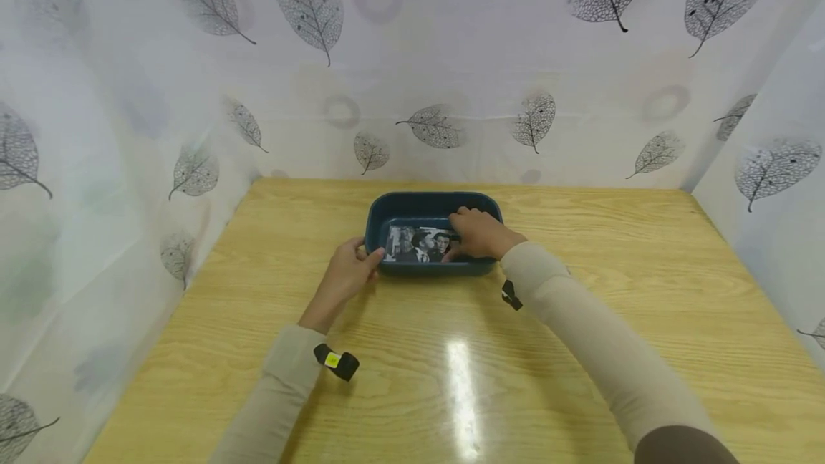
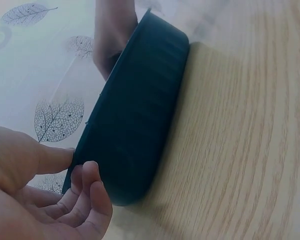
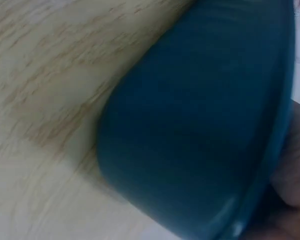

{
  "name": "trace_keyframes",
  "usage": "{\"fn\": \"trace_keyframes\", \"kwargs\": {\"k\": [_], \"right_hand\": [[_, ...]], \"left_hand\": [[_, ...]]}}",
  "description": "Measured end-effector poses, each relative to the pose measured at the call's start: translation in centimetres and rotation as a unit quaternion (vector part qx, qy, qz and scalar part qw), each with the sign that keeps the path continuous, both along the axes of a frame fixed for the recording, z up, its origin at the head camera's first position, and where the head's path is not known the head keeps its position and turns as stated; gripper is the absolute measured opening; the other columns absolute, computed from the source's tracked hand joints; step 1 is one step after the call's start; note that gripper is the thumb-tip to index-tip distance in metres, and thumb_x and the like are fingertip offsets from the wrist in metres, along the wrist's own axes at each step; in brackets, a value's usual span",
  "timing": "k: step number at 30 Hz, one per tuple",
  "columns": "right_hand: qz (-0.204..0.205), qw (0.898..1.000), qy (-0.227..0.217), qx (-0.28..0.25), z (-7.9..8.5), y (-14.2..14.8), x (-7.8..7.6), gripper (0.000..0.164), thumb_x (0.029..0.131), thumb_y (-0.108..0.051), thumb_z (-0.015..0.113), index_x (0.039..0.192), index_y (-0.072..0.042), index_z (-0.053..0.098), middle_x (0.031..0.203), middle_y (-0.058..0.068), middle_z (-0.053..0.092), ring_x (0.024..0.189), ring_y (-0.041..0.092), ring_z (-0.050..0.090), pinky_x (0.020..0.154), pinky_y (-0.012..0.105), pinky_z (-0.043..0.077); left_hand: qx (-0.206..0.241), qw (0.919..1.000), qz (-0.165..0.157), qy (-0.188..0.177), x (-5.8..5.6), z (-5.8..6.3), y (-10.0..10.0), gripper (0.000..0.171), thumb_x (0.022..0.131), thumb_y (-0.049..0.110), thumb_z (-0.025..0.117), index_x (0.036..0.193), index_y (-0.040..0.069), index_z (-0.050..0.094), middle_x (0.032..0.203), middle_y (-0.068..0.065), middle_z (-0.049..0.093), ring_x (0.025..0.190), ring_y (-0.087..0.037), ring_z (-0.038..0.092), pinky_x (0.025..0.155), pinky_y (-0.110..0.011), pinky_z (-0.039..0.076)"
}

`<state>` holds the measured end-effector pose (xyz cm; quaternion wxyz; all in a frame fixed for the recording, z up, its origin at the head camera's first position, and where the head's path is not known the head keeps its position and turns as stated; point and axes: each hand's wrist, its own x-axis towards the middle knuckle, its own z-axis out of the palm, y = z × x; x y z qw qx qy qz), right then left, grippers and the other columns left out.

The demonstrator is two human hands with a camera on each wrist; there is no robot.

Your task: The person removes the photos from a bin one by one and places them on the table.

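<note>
A dark teal plastic bin [image 1: 433,200] stands near the back edge of the table. Inside it lies a black-and-white photo [image 1: 419,245] showing people, its right end covered by a hand. My left hand [image 1: 346,271] pinches the bin's rim at the front left corner, thumb on top; in the left wrist view the left fingers [image 2: 92,200] curl against the outer wall. Over the right wall, my right hand [image 1: 480,231] reaches into the bin and grips the photo's right end between thumb and fingers. In the right wrist view the bin's wall [image 3: 190,120] hides most of that hand.
The light wooden table [image 1: 580,235] extends in front and on both sides of the bin. A leaf-patterned curtain [image 1: 477,77] rises behind its back edge and along both sides. Black straps with small devices [image 1: 336,361] sit on both wrists.
</note>
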<state>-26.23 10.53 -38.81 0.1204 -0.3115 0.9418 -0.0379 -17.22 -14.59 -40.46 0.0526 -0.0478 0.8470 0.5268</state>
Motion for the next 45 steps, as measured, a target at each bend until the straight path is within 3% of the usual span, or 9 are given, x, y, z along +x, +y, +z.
{"fn": "trace_keyframes", "kwargs": {"k": [5, 13, 23, 33, 39, 45], "right_hand": [[-0.005, 1.0, 0.006, 0.008, -0.7, 0.2, -0.5, 0.076, 0.081, -0.051, 0.082, 0.127, 0.006, 0.061, 0.115, 0.021, 0.059, 0.103, 0.038, 0.058, 0.09, 0.052, 0.051], [-0.017, 1.0, 0.005, 0.006, -1.1, 0.3, -0.9, 0.07, 0.078, -0.05, 0.085, 0.119, 0.003, 0.065, 0.111, 0.02, 0.057, 0.095, 0.036, 0.057, 0.086, 0.051, 0.052], [-0.027, 0.999, 0.023, -0.018, -1.6, 0.3, -1.2, 0.072, 0.077, -0.046, 0.088, 0.119, 0.006, 0.059, 0.113, 0.021, 0.059, 0.102, 0.038, 0.057, 0.092, 0.053, 0.05], [-0.045, 0.994, 0.016, -0.101, -1.5, 0.7, -1.5, 0.052, 0.082, -0.029, 0.087, 0.113, 0.002, 0.06, 0.105, 0.017, 0.061, 0.097, 0.034, 0.059, 0.087, 0.049, 0.051], [-0.046, 0.985, 0.018, -0.167, -1.2, 1.0, -1.9, 0.036, 0.086, -0.014, 0.082, 0.109, 0.004, 0.061, 0.107, 0.021, 0.063, 0.102, 0.037, 0.06, 0.089, 0.049, 0.051], [-0.04, 0.972, 0.023, -0.232, -0.8, 1.4, -2.1, 0.021, 0.084, 0.002, 0.075, 0.103, 0.008, 0.067, 0.101, 0.022, 0.067, 0.096, 0.038, 0.062, 0.088, 0.05, 0.052]], "left_hand": [[0.01, 0.9999, 0.001, -0.004, -0.1, -0.1, 0.0, 0.051, 0.103, 0.017, 0.061, 0.146, -0.007, 0.045, 0.089, -0.016, 0.067, 0.073, -0.025, 0.066, 0.064, -0.027, 0.052], [0.005, 0.9999, 0.0, -0.009, 0.0, -0.1, -0.1, 0.053, 0.104, 0.019, 0.061, 0.147, -0.006, 0.044, 0.09, -0.016, 0.066, 0.076, -0.026, 0.066, 0.063, -0.025, 0.049], [0.011, 0.9999, -0.004, -0.007, 0.1, 0.0, -0.3, 0.052, 0.104, 0.018, 0.061, 0.147, -0.006, 0.044, 0.09, -0.017, 0.066, 0.073, -0.023, 0.065, 0.062, -0.025, 0.048], [0.014, 0.9999, -0.008, -0.002, 0.1, -0.2, -0.3, 0.048, 0.104, 0.018, 0.06, 0.144, -0.007, 0.047, 0.091, -0.019, 0.065, 0.075, -0.026, 0.066, 0.06, -0.024, 0.047], [0.017, 0.9998, -0.009, -0.001, 0.1, -0.3, -0.3, 0.05, 0.104, 0.019, 0.06, 0.146, -0.006, 0.045, 0.091, -0.019, 0.066, 0.076, -0.028, 0.066, 0.06, -0.024, 0.046], [0.014, 0.9998, -0.006, -0.009, 0.1, -0.3, -0.2, 0.052, 0.105, 0.02, 0.059, 0.148, -0.005, 0.043, 0.093, -0.019, 0.065, 0.076, -0.028, 0.066, 0.061, -0.025, 0.046]]}}
